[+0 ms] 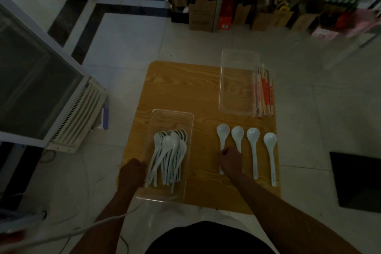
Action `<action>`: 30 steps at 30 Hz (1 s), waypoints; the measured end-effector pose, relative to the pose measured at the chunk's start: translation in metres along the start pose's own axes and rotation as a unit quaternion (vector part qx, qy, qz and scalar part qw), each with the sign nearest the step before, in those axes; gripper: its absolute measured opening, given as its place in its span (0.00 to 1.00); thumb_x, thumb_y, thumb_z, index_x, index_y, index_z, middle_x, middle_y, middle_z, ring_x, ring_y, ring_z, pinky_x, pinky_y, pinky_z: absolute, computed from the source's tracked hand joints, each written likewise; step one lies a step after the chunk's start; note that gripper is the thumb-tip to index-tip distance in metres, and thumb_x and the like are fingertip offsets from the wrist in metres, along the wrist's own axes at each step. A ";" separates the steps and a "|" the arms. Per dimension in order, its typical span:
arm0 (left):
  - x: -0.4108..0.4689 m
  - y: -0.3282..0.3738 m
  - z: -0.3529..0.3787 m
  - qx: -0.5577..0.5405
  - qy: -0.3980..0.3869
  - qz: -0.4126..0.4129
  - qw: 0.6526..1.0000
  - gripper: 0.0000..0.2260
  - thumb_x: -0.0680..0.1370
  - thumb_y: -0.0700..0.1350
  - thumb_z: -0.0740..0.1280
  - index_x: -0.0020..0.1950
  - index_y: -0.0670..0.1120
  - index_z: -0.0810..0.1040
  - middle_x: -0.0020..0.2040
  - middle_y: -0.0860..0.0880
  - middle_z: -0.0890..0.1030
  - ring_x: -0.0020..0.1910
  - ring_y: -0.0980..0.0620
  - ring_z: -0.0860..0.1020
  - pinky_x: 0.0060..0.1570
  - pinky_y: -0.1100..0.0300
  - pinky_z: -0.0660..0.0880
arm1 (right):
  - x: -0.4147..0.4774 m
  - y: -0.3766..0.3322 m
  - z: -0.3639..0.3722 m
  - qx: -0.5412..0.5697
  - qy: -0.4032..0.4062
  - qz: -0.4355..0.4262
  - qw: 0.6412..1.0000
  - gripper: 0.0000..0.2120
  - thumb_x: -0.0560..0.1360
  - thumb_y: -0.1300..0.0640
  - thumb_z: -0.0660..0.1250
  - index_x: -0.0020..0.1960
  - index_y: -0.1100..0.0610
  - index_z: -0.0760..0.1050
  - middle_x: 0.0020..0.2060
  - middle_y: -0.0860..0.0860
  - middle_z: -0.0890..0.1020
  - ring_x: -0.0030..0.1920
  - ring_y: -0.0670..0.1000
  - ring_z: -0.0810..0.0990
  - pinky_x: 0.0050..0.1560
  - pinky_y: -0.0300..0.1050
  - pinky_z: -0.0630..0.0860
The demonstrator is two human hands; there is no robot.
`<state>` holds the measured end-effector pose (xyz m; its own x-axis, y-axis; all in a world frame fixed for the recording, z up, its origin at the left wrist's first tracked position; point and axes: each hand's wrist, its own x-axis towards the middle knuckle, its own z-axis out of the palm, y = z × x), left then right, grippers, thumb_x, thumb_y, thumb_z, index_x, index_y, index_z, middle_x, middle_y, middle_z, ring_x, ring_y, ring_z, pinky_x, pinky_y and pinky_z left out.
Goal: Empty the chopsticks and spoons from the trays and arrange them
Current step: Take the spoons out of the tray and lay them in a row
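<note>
Your left hand [133, 173] sits against the left wall of the near tray [173, 112], at the table's [185, 88] near-left corner. Its fingers are curled and touch the wall, but the light is too dim to tell whether they grip it.

That clear tray holds a pile of white spoons [169, 156], bowls pointing away from you and handles fanned towards you.

Your right hand [231, 161] lies over the handle of the first spoon [223, 131], the leftmost in a row of four on the table's near right. The fingers are curled, knuckles up. The handle runs under the hand and comes out at its near side, so you cannot tell whether it is pinched or only covered. The hand also hides the second spoon's [237, 132] handle. The third spoon [253, 133] and fourth spoon [270, 138] lie apart from the hand, bowls away from you.

The far tray [240, 52] stands at the far right. Paper-wrapped chopsticks [265, 93] lie in a bundle on the table just beside its right wall.
</note>
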<state>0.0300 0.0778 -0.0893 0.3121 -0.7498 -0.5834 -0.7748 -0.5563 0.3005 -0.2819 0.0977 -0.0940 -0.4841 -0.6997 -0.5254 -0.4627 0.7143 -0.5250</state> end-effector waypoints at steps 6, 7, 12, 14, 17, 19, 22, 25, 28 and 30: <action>0.001 0.026 -0.012 0.086 0.014 0.079 0.993 0.14 0.81 0.52 0.59 0.52 0.41 0.74 0.49 0.43 0.79 0.49 0.42 0.78 0.42 0.58 0.68 | -0.029 -0.027 0.036 -0.001 -0.141 -0.033 0.989 0.07 0.78 0.53 0.67 0.49 0.57 0.76 0.42 0.54 0.82 0.41 0.53 0.83 0.36 0.45 0.80; 0.004 0.028 -0.014 0.090 0.006 0.084 0.992 0.13 0.82 0.50 0.58 0.52 0.41 0.74 0.50 0.42 0.79 0.50 0.42 0.78 0.41 0.58 0.67 | -0.035 -0.031 0.043 -0.004 -0.155 -0.030 0.987 0.07 0.78 0.54 0.67 0.52 0.57 0.76 0.45 0.55 0.82 0.40 0.53 0.83 0.34 0.42 0.78; 0.021 0.022 -0.027 0.083 -0.035 0.110 0.990 0.11 0.82 0.46 0.58 0.53 0.39 0.73 0.51 0.41 0.80 0.47 0.42 0.80 0.40 0.57 0.72 | -0.052 -0.056 0.067 0.028 -0.119 -0.011 0.992 0.09 0.79 0.62 0.64 0.57 0.62 0.77 0.45 0.57 0.83 0.38 0.52 0.83 0.36 0.42 0.81; 0.030 0.016 -0.035 0.064 -0.050 0.108 0.991 0.09 0.80 0.45 0.59 0.52 0.39 0.73 0.49 0.40 0.80 0.45 0.42 0.81 0.43 0.55 0.78 | -0.052 -0.067 0.076 0.028 -0.104 -0.004 0.994 0.09 0.78 0.63 0.64 0.56 0.63 0.79 0.43 0.58 0.84 0.40 0.55 0.84 0.43 0.51 0.83; 0.044 0.005 -0.050 0.033 -0.061 0.103 0.992 0.09 0.80 0.46 0.60 0.50 0.40 0.73 0.47 0.41 0.80 0.41 0.42 0.82 0.42 0.52 0.81 | -0.053 -0.087 0.089 0.014 -0.076 -0.008 0.997 0.09 0.77 0.61 0.65 0.53 0.64 0.81 0.43 0.59 0.84 0.41 0.57 0.84 0.46 0.56 0.82; 0.054 -0.001 -0.060 0.033 -0.051 0.104 0.993 0.10 0.80 0.47 0.59 0.50 0.40 0.73 0.47 0.41 0.80 0.40 0.44 0.81 0.39 0.56 0.78 | -0.056 -0.102 0.100 0.005 -0.052 -0.019 0.998 0.10 0.77 0.59 0.66 0.50 0.64 0.81 0.41 0.59 0.84 0.41 0.56 0.83 0.46 0.56 0.82; 0.070 -0.010 -0.072 0.032 -0.057 0.103 0.993 0.09 0.81 0.46 0.59 0.49 0.40 0.72 0.47 0.41 0.80 0.37 0.47 0.77 0.36 0.59 0.72 | -0.066 -0.127 0.118 -0.006 -0.039 -0.018 0.999 0.16 0.76 0.50 0.70 0.55 0.61 0.78 0.46 0.55 0.82 0.43 0.52 0.80 0.41 0.47 0.77; 0.083 -0.016 -0.083 0.028 -0.068 0.098 0.993 0.09 0.80 0.45 0.60 0.50 0.40 0.73 0.46 0.41 0.81 0.37 0.47 0.80 0.34 0.59 0.74 | -0.076 -0.145 0.139 -0.064 -0.039 -0.014 0.997 0.30 0.71 0.41 0.73 0.61 0.61 0.71 0.54 0.55 0.78 0.52 0.55 0.79 0.44 0.46 0.74; 0.090 -0.021 -0.089 0.019 -0.077 0.097 0.992 0.09 0.80 0.45 0.60 0.49 0.40 0.73 0.43 0.40 0.82 0.34 0.47 0.81 0.29 0.61 0.74 | -0.081 -0.153 0.159 -0.122 -0.034 0.013 0.992 0.46 0.69 0.37 0.73 0.74 0.62 0.59 0.67 0.58 0.72 0.63 0.59 0.75 0.56 0.51 0.75; 0.092 -0.023 -0.091 0.009 -0.084 0.098 0.992 0.10 0.81 0.46 0.59 0.49 0.40 0.73 0.42 0.40 0.82 0.35 0.46 0.82 0.28 0.61 0.73 | -0.081 -0.156 0.167 -0.153 -0.016 0.027 0.988 0.45 0.70 0.38 0.73 0.74 0.62 0.58 0.66 0.59 0.73 0.63 0.59 0.76 0.56 0.52 0.75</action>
<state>0.1262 -0.0112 -0.0817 0.0596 -0.7720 -0.6329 -0.8222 -0.3975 0.4074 -0.0466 0.0409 -0.0813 -0.4926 -0.6578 -0.5697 -0.6419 0.7167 -0.2725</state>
